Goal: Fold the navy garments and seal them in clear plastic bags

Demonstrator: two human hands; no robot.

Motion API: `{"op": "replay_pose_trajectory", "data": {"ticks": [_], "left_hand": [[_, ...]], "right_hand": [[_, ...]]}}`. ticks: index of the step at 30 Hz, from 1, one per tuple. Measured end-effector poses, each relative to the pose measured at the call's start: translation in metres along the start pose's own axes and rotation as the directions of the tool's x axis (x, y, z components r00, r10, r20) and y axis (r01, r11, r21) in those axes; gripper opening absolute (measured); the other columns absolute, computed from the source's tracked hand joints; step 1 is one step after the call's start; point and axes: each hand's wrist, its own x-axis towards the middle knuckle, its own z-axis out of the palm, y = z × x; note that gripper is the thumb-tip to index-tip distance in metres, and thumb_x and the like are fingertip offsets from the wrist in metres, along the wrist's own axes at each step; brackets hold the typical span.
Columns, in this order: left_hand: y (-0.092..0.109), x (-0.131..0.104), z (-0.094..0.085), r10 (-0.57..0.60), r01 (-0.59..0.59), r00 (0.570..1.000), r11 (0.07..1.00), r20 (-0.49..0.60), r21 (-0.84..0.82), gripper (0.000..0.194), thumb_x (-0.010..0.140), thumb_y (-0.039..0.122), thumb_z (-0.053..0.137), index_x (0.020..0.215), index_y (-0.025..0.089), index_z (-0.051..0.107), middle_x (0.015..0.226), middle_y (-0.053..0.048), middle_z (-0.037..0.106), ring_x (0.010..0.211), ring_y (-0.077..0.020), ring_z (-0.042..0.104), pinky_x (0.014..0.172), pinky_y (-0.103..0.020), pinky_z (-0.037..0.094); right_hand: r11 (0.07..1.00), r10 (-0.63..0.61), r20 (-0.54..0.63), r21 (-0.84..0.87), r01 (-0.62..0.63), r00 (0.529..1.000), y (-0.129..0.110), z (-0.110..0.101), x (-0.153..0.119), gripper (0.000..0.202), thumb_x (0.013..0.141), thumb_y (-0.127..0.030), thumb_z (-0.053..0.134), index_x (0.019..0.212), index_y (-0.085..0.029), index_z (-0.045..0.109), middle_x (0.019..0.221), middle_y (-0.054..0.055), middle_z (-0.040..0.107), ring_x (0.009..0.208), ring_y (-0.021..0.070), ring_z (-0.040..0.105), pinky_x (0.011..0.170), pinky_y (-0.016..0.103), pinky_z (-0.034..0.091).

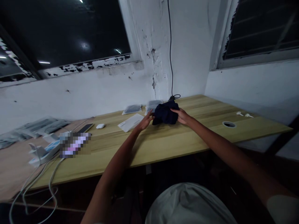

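A bunched piece of dark navy cloth point(165, 112) is between my two hands over the table, its exact kind unclear. My right hand point(182, 116) is closed on its right side, thumb lying over the top. At the cloth's left edge, my left hand point(145, 121) has its fingers stretched out and apart, the tips at or against the fabric. A flat white packet point(131, 122) lies just left of my left hand. Behind the cloth are grey plastic packets point(154, 103), partly hidden by it, and another grey packet point(132, 109) is beside them.
On the wooden table point(163, 141) at left are a white earbud case point(100, 126), a phone point(85, 128), a power strip point(38, 155) with cables, and several grey packets point(35, 130). Keys point(244, 114) and a cable hole point(229, 124) are at right. A black cord point(170, 46) hangs behind.
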Motion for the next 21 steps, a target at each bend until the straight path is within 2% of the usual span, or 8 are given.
{"op": "replay_pose_trajectory", "data": {"ticks": [2,5,7,11,13,16,18,21], "left_hand": [[0.013,0.002,0.021,0.105,-0.103,0.994,0.973,0.001,-0.209,0.080,0.082,0.040,0.065,0.149,0.019,0.027,0.144,-0.014,0.047,0.131,-0.0297,0.045,0.109,-0.045,0.036],[0.021,0.003,0.034,0.061,-0.056,0.998,0.962,0.008,-0.268,0.104,0.053,0.032,0.088,0.142,0.017,0.038,0.135,-0.015,0.055,0.124,-0.0326,0.051,0.106,-0.046,0.039],[0.019,0.003,0.025,-0.070,0.081,0.997,0.940,0.044,-0.333,0.102,0.049,0.026,0.090,0.139,0.017,0.042,0.121,-0.013,0.063,0.110,-0.0302,0.060,0.098,-0.045,0.045],[0.005,-0.001,-0.008,-0.292,0.331,0.944,0.801,0.157,-0.499,0.079,0.061,0.015,0.081,0.133,0.015,0.049,0.090,-0.007,0.069,0.075,-0.0183,0.065,0.073,-0.033,0.052],[-0.004,-0.003,-0.018,-0.393,0.432,0.900,0.755,0.187,-0.494,0.069,0.066,0.011,0.075,0.130,0.012,0.050,0.076,-0.004,0.067,0.061,-0.0131,0.060,0.064,-0.027,0.049],[-0.012,-0.005,-0.016,-0.540,0.544,0.831,0.739,0.135,-0.397,0.064,0.072,0.011,0.071,0.132,0.009,0.048,0.066,-0.001,0.063,0.053,-0.0111,0.055,0.059,-0.025,0.045],[-0.015,-0.004,-0.009,-0.578,0.567,0.812,0.744,0.085,-0.354,0.067,0.073,0.018,0.073,0.134,0.010,0.046,0.075,-0.005,0.067,0.062,-0.0146,0.060,0.061,-0.027,0.047],[-0.014,0.000,0.003,-0.567,0.559,0.823,0.796,0.035,-0.235,0.090,0.064,0.036,0.083,0.139,0.010,0.040,0.108,-0.016,0.067,0.089,-0.0256,0.065,0.073,-0.032,0.051]], "right_hand": [[0.997,0.065,0.029,0.031,-0.066,0.997,0.001,0.006,-0.004,0.017,0.082,-0.022,0.067,0.099,-0.018,0.070,0.101,0.006,0.075,0.096,0.0194,0.070,0.095,0.034,0.053],[0.990,0.137,-0.002,0.017,-0.137,0.991,-0.002,0.003,-0.003,0.013,0.086,-0.020,0.062,0.097,-0.017,0.069,0.095,0.006,0.076,0.087,0.0179,0.071,0.088,0.031,0.056],[0.984,0.171,-0.054,-0.040,-0.174,0.984,-0.006,-0.007,0.002,0.011,0.084,-0.018,0.063,0.093,-0.015,0.069,0.089,0.007,0.076,0.080,0.0176,0.071,0.081,0.029,0.058],[0.917,0.226,-0.171,-0.294,-0.269,0.959,-0.011,-0.036,0.011,0.007,0.077,-0.015,0.070,0.084,-0.012,0.070,0.080,0.010,0.076,0.072,0.0199,0.071,0.071,0.029,0.059],[0.805,0.167,-0.242,-0.527,-0.274,0.956,-0.008,-0.048,0.013,0.013,0.073,-0.016,0.074,0.085,-0.013,0.071,0.083,0.009,0.075,0.078,0.0229,0.071,0.073,0.031,0.058],[0.463,-0.110,-0.281,-0.863,-0.201,0.954,0.001,-0.054,0.014,0.032,0.067,-0.018,0.079,0.098,-0.013,0.072,0.096,0.011,0.074,0.097,0.0283,0.069,0.085,0.037,0.054],[0.246,-0.298,-0.180,-0.963,-0.106,0.937,0.006,-0.050,0.014,0.043,0.070,-0.024,0.078,0.110,-0.011,0.068,0.109,0.016,0.071,0.108,0.0304,0.064,0.095,0.041,0.049],[0.083,-0.427,0.111,-0.983,0.161,0.898,0.012,-0.038,0.010,0.058,0.079,-0.042,0.070,0.126,-0.009,0.060,0.128,0.020,0.061,0.122,0.0302,0.055,0.105,0.043,0.041]]}}
